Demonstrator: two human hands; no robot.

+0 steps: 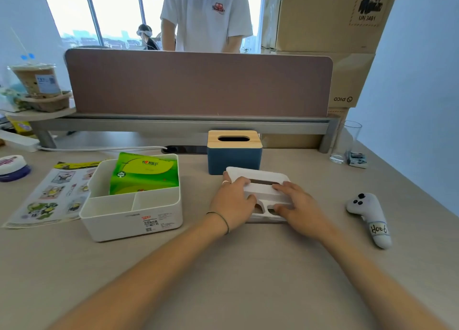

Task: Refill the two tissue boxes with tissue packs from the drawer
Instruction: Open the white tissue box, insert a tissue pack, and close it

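Both hands, left (232, 201) and right (296, 205), gripped flat white plastic slotted lid (260, 189) on desk; glossy green tissue pack (144, 173) sat in open white plastic box (131, 218).

One head-worn wide view looks forward and down, close over the desk (248, 267) toward the partition (198, 83).

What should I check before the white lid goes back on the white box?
1. Both hands on the white lid, left hand and right hand: ok.
2. Green tissue pack in the white box: ok.
3. Pack lying flat below the rim: not ok, it sticks up tilted.
4. Pack opened for pulling tissues: cannot tell.
5. Blue box refilled: cannot tell, wooden lid on.
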